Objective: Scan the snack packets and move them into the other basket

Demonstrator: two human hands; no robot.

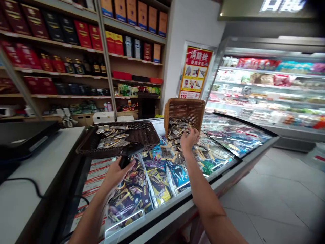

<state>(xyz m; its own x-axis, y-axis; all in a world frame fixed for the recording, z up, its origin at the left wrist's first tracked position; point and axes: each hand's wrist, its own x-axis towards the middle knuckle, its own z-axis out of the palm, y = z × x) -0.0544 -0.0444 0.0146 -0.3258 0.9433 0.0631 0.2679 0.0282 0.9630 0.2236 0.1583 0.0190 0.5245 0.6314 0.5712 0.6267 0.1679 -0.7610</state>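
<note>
My left hand point(119, 173) is wrapped round the handle of a black barcode scanner point(132, 148), its head pointing right above the freezer's glass top. My right hand point(190, 138) is at the mouth of a tan wicker basket point(185, 108) tipped up on its side. The fingers are curled together among small packets point(177, 128); what is between them, if anything, is hidden. More of these packets spill from the basket onto the glass. To the left, a dark brown wicker tray point(142, 132) holds a pile of similar packets point(113, 136) on its left side.
Under the glass of the chest freezer point(175, 203) lie colourful bagged ice creams, split by a white wire divider point(148, 181). A counter point(48, 162) with a black device stands at left. Shelves of boxes and bottles fill the back left; a lit fridge point(266, 84) stands at right.
</note>
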